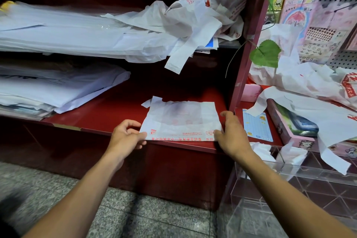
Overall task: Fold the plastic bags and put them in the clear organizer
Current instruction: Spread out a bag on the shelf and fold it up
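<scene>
A dark red shelf [108,114] carries stacked white sheets at the far left and a heap of loose plastic bags [193,17] above, and the clear organizer [289,189] stands at the near right with white folded pieces inside. A flattened white bag [181,120] (red print along its near edge) lies at the shelf's near edge. The left hand [126,137] pinches its near left corner and the right hand [232,133] grips its near right corner, fingers curled.
</scene>
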`<state>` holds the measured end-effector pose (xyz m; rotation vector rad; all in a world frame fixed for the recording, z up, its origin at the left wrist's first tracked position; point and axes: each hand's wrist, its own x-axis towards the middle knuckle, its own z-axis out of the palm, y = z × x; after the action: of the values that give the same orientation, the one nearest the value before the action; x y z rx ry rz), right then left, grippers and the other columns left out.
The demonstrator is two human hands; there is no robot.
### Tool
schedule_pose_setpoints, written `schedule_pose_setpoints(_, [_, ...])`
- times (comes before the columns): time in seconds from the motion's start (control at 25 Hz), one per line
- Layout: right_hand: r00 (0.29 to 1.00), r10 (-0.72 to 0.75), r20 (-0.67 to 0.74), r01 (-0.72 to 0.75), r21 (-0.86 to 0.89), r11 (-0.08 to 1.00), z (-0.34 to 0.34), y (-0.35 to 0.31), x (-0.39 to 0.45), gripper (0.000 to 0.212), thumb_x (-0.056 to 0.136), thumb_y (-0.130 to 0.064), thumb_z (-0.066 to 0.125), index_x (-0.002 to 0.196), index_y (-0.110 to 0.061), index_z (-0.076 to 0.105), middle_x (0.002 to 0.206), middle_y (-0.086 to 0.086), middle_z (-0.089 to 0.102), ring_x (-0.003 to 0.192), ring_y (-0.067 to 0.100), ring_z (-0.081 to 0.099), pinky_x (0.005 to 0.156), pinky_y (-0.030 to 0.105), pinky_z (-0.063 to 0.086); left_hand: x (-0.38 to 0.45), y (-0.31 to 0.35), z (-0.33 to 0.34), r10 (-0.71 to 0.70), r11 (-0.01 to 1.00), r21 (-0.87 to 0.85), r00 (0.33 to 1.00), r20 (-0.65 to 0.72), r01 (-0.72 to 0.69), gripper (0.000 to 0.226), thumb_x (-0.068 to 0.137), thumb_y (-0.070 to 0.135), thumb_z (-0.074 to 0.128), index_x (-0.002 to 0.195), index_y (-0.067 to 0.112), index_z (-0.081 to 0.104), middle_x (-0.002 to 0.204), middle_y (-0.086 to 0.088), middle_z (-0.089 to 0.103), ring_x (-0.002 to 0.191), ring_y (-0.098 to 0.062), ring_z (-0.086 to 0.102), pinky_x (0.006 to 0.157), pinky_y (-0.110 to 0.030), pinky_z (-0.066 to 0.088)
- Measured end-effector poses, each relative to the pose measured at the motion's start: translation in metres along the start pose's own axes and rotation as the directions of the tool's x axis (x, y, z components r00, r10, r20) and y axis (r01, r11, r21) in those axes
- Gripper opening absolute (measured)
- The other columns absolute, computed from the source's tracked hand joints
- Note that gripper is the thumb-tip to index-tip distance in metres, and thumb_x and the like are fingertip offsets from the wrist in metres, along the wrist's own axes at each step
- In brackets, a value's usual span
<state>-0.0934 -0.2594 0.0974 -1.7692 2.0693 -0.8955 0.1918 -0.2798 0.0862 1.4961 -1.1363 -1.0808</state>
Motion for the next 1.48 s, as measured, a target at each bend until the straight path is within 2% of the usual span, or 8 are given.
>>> schedule_pose_setpoints(0.12, [0.942, -0.329, -0.059, 0.307, -0.239, 0.921, -0.002, -0.003, -0.008, 0.046, 0.09, -0.039, 0.051, 0.131, -0.017, 0.051, 0.134, 0.004, 0.05, 0.117, 0.028, 0.049, 0.095, 0.041, 0.042, -0.001, -0.001, -0.003, 0.334, 0.863, 0.443, 0.932, -0.142, -0.242, 0.029, 0.078, 0.016, 0.073, 0.102, 0.025, 0.059, 0.097, 0.003, 0.064, 0.082, -0.018, 0.06, 0.073, -0.035, 0.049])
schedule_pose_setpoints(0.2, [0.901, -0.391, 0.187, 0.431, -0.288, 0.855, -0.001, -0.007, -0.011, 0.065, 0.089, -0.059, 0.036, 0.142, -0.023, 0.045, 0.152, 0.001, 0.039, 0.136, 0.026, 0.038, 0.108, 0.041, 0.033, -0.002, 0.0, -0.002, 0.585, 0.6, 0.633, 0.808, 0.07, -0.489, 0.047, 0.073, 0.032, 0.071, 0.119, 0.031, 0.059, 0.127, 0.011, 0.054, 0.113, -0.015, 0.048, 0.093, -0.034, 0.038])
schedule_pose_setpoints(0.32, [0.851, -0.264, 0.454, 0.456, -0.388, 0.801, 0.008, -0.003, -0.015, 0.076, 0.095, -0.064, 0.037, 0.157, -0.025, 0.014, 0.165, 0.0, 0.009, 0.151, 0.022, 0.01, 0.121, 0.041, 0.009, -0.002, -0.002, 0.006, 0.347, 0.359, 0.699, 0.784, 0.514, -0.618, 0.076, 0.083, 0.048, 0.067, 0.15, 0.038, 0.032, 0.158, 0.02, 0.019, 0.147, -0.005, 0.013, 0.119, -0.038, 0.008])
schedule_pose_setpoints(0.56, [0.882, -0.327, 0.34, 0.464, -0.497, 0.733, 0.006, 0.009, -0.025, 0.062, 0.098, -0.053, 0.043, 0.151, -0.024, 0.027, 0.157, 0.001, 0.03, 0.141, 0.027, 0.03, 0.115, 0.042, 0.024, 0.006, -0.02, 0.003, 0.578, 0.222, 0.692, 0.664, 0.474, -0.687, 0.038, 0.089, 0.021, 0.07, 0.125, 0.031, 0.066, 0.127, 0.014, 0.062, 0.111, -0.014, 0.053, 0.095, -0.035, 0.038])
schedule_pose_setpoints(0.8, [0.851, -0.479, 0.214, 0.52, -0.458, 0.721, 0.005, 0.019, -0.029, 0.031, 0.101, -0.041, 0.043, 0.12, -0.025, 0.062, 0.123, -0.004, 0.063, 0.109, 0.025, 0.055, 0.091, 0.04, 0.044, 0.005, -0.019, -0.005, 0.523, 0.334, 0.601, 0.673, 0.523, -0.726, 0.046, 0.093, 0.058, 0.043, 0.112, 0.03, 0.074, 0.118, 0.016, 0.066, 0.108, -0.008, 0.056, 0.092, -0.037, 0.049])
schedule_pose_setpoints(1.12, [0.978, -0.205, 0.049, 0.197, 0.134, 0.971, -0.011, 0.017, -0.016, 0.012, 0.093, -0.017, 0.061, 0.084, -0.023, 0.065, 0.076, -0.005, 0.066, 0.072, 0.014, 0.058, 0.064, 0.026, 0.042, 0.0, -0.007, -0.012, 0.454, 0.805, 0.3, 0.857, 0.246, -0.512, 0.015, 0.086, 0.013, 0.073, 0.084, 0.022, 0.061, 0.084, 0.008, 0.068, 0.086, -0.009, 0.064, 0.079, -0.033, 0.046])
schedule_pose_setpoints(1.28, [1.0, -0.002, 0.018, -0.005, 0.375, 0.927, -0.011, 0.009, -0.007, 0.006, 0.093, -0.017, 0.062, 0.098, -0.021, 0.064, 0.099, -0.001, 0.068, 0.086, 0.011, 0.063, 0.07, 0.022, 0.049, -0.001, -0.003, -0.003, 0.307, 0.925, 0.184, 0.939, 0.158, -0.333, 0.035, 0.085, 0.011, 0.074, 0.109, 0.031, 0.058, 0.089, 0.011, 0.075, 0.095, -0.003, 0.068, 0.086, -0.025, 0.047])
schedule_pose_setpoints(1.48, [0.994, 0.096, 0.049, -0.103, 0.183, 0.978, -0.002, 0.005, 0.002, 0.047, 0.089, -0.01, 0.064, 0.132, -0.018, 0.047, 0.12, 0.005, 0.062, 0.106, 0.026, 0.061, 0.082, 0.03, 0.048, 0.009, -0.008, 0.002, 0.206, 0.922, 0.33, 0.978, 0.019, -0.201, 0.042, 0.085, 0.019, 0.072, 0.116, 0.038, 0.053, 0.071, 0.001, 0.068, 0.087, -0.016, 0.066, 0.085, -0.033, 0.045])
